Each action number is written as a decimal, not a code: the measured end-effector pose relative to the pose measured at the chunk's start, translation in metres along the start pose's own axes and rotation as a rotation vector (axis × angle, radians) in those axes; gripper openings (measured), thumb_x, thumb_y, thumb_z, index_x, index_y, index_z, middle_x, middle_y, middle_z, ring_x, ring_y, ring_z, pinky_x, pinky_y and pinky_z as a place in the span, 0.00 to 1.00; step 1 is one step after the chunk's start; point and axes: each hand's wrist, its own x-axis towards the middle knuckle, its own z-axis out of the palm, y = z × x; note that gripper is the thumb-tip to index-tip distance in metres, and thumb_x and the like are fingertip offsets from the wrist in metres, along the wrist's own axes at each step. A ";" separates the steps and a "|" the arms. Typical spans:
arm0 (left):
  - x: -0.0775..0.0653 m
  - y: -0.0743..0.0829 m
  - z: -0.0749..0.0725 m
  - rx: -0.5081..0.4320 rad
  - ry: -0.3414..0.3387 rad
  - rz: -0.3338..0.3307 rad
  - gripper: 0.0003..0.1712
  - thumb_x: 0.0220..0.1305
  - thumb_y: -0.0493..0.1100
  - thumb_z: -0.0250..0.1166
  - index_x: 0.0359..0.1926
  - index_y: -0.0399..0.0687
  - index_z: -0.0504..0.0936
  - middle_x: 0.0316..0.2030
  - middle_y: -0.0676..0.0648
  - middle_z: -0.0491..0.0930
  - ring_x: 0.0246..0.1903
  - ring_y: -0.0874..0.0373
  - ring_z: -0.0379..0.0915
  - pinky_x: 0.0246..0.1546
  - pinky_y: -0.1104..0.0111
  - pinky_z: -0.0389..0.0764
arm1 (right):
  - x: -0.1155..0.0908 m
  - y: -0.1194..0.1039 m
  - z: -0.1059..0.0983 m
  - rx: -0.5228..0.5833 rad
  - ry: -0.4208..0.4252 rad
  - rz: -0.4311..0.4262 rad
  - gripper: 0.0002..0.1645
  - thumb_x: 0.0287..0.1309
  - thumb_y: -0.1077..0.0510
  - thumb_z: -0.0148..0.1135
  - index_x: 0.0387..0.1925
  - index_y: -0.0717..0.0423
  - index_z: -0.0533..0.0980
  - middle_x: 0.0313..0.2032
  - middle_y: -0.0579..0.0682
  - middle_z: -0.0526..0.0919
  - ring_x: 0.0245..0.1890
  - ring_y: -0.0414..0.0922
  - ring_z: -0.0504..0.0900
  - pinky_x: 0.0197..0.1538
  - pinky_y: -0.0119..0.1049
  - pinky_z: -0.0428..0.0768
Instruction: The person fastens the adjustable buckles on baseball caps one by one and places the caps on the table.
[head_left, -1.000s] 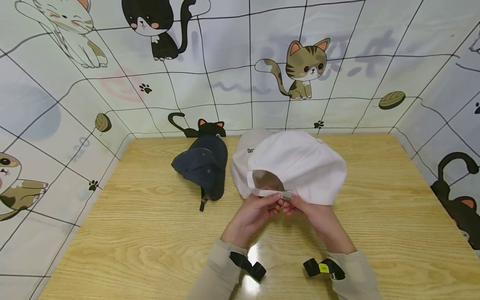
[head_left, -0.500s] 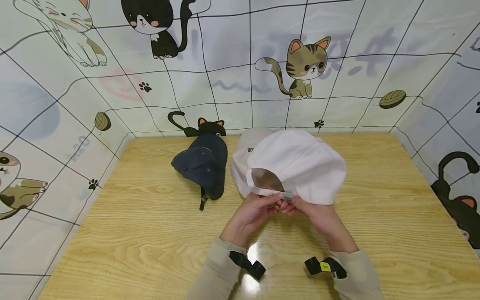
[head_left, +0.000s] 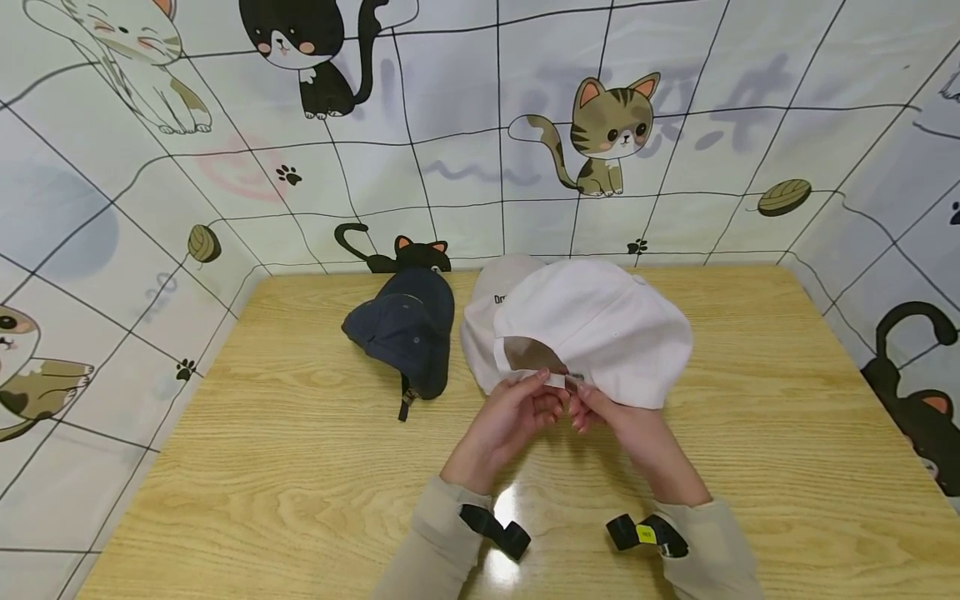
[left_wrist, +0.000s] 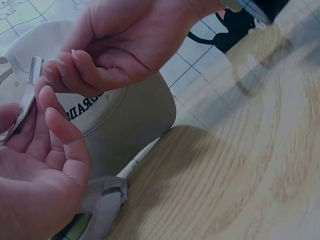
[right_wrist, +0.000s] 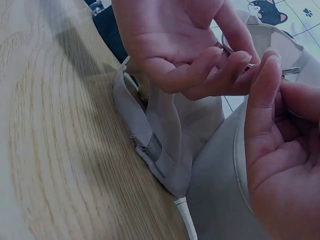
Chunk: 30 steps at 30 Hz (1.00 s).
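Note:
A white baseball cap (head_left: 600, 325) stands with its arched back opening toward me. At the opening's lower edge runs its narrow strap (head_left: 556, 381), with a small metal clasp (head_left: 573, 384) on the right part. My left hand (head_left: 510, 421) pinches the strap between thumb and fingers. Close beside it, my right hand (head_left: 626, 425) pinches the clasp end, thumb on top. In the left wrist view the silvery clasp (left_wrist: 36, 71) sticks out between the two hands. Fingertips cover part of it in the right wrist view, where the clasp (right_wrist: 291, 71) pokes past them.
Behind the white cap stands a light grey cap (head_left: 480, 333) with dark lettering, partly hidden. A navy cap (head_left: 412, 333) lies to its left on the wooden table (head_left: 300, 483). Cat-printed sheets (head_left: 450, 167) enclose the back and sides. Each wrist wears a black strap (head_left: 480, 521).
My left thumb has shifted slightly up and left along the strap, and its fingers have spread. The clasp shows darker and at a different tilt. The caps stay in place.

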 end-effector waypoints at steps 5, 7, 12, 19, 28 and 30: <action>0.000 0.001 0.001 0.015 0.003 0.028 0.13 0.64 0.46 0.54 0.35 0.41 0.78 0.28 0.48 0.78 0.26 0.60 0.71 0.28 0.70 0.70 | 0.003 0.033 -0.013 0.044 -0.019 -0.047 0.15 0.64 0.58 0.46 0.37 0.68 0.72 0.30 0.57 0.76 0.28 0.48 0.76 0.29 0.39 0.76; 0.000 0.001 0.001 0.009 0.001 0.028 0.12 0.64 0.46 0.54 0.33 0.43 0.78 0.27 0.49 0.78 0.26 0.61 0.71 0.28 0.71 0.71 | 0.003 0.036 -0.015 0.047 -0.021 -0.052 0.13 0.65 0.59 0.46 0.37 0.68 0.71 0.31 0.58 0.76 0.27 0.48 0.76 0.28 0.40 0.76; 0.000 0.001 0.000 0.003 0.013 0.019 0.09 0.63 0.44 0.55 0.30 0.45 0.77 0.26 0.50 0.76 0.26 0.61 0.72 0.28 0.70 0.72 | 0.005 0.056 -0.023 0.057 0.007 -0.016 0.14 0.64 0.58 0.47 0.38 0.68 0.71 0.32 0.62 0.75 0.27 0.53 0.75 0.29 0.41 0.76; 0.000 0.001 0.001 0.033 0.026 0.051 0.08 0.61 0.40 0.57 0.29 0.43 0.80 0.27 0.50 0.77 0.26 0.61 0.71 0.28 0.70 0.70 | 0.005 0.063 -0.025 0.065 0.035 0.032 0.16 0.63 0.56 0.48 0.41 0.68 0.72 0.33 0.65 0.75 0.27 0.56 0.75 0.30 0.43 0.76; -0.003 0.000 0.005 0.085 0.000 0.082 0.05 0.61 0.37 0.56 0.34 0.43 0.79 0.25 0.51 0.76 0.26 0.61 0.70 0.29 0.70 0.70 | 0.006 0.063 -0.021 0.096 0.040 -0.034 0.13 0.63 0.62 0.49 0.40 0.70 0.71 0.29 0.65 0.75 0.25 0.54 0.76 0.25 0.43 0.76; -0.003 0.001 0.005 0.089 0.005 0.081 0.05 0.61 0.37 0.57 0.33 0.42 0.79 0.25 0.51 0.76 0.25 0.61 0.70 0.28 0.70 0.70 | 0.006 0.064 -0.021 0.103 0.047 -0.039 0.12 0.62 0.62 0.49 0.40 0.70 0.71 0.28 0.65 0.75 0.24 0.54 0.76 0.25 0.43 0.76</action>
